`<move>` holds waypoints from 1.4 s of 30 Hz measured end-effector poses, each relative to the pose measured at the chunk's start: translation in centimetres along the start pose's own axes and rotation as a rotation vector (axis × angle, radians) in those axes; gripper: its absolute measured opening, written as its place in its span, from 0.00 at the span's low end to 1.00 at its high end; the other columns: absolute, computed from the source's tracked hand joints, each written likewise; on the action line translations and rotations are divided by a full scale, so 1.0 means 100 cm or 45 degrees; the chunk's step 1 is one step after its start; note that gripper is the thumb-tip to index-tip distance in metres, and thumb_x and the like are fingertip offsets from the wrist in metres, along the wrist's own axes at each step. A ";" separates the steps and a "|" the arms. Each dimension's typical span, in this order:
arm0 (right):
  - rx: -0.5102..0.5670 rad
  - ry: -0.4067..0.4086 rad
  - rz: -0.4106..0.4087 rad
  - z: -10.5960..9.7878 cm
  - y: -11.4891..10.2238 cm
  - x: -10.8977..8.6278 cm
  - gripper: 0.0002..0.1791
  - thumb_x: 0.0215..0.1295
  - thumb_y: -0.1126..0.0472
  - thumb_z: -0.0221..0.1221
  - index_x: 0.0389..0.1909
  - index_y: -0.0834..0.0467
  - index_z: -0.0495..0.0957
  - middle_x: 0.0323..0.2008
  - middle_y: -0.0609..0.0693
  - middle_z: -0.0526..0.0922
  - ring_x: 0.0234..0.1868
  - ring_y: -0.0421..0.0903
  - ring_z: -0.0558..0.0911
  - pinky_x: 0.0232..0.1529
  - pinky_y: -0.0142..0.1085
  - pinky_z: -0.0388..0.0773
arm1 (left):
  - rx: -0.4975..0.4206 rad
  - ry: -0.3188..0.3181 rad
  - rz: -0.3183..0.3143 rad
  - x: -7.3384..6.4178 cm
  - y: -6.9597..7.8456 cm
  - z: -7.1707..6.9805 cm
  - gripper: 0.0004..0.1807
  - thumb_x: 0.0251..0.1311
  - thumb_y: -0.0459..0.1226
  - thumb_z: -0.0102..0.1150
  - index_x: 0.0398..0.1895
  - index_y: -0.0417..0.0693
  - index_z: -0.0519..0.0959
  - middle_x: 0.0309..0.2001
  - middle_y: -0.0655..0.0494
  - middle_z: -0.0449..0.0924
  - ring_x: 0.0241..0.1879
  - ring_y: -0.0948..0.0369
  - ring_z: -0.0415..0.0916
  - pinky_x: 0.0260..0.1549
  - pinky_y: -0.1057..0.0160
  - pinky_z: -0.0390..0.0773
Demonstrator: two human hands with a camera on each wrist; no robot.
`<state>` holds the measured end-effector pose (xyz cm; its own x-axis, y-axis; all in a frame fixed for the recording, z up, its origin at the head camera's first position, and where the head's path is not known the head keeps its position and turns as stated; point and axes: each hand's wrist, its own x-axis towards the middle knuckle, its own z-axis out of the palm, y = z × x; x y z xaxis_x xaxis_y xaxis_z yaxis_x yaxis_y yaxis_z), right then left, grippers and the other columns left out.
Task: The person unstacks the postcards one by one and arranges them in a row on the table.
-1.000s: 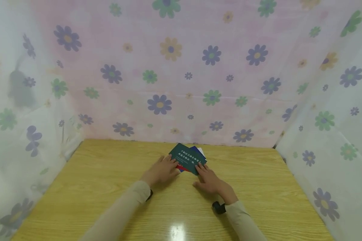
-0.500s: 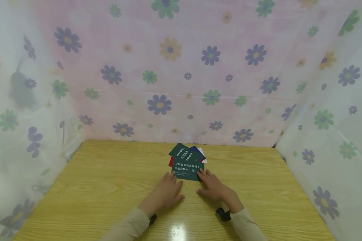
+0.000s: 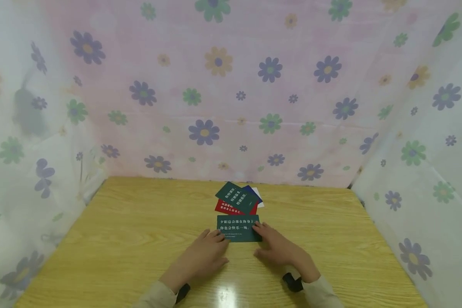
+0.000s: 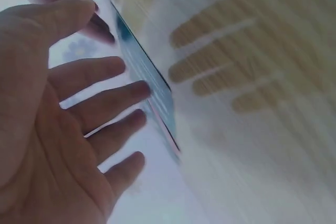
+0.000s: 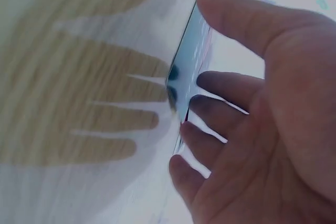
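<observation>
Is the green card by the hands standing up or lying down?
Lying down: in the head view, the near green card is flat on the table, white writing facing up.

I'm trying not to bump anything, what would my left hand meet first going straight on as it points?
The nearer green card, most likely: in the head view your left hand overlaps its left edge, though contact is unclear.

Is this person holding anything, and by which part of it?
Nothing is gripped: the left hand and right hand, fingers outstretched, only reach over the left and right ends of the nearest green card.
</observation>
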<state>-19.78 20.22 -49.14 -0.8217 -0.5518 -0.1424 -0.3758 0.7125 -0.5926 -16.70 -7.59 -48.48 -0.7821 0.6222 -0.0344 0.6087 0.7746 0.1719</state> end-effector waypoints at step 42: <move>-0.080 0.165 -0.138 -0.021 0.031 0.022 0.57 0.46 0.50 0.81 0.74 0.67 0.63 0.76 0.65 0.61 0.78 0.69 0.52 0.73 0.67 0.57 | -0.444 -0.074 -0.156 0.034 -0.077 0.001 0.50 0.49 0.58 0.76 0.75 0.51 0.69 0.81 0.44 0.51 0.81 0.44 0.41 0.78 0.42 0.47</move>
<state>-23.66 22.06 -49.65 -0.8216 -0.5694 0.0251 -0.4879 0.6799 -0.5475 -24.04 -11.46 -50.06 -0.8315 0.5403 -0.1296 0.4211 0.7649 0.4874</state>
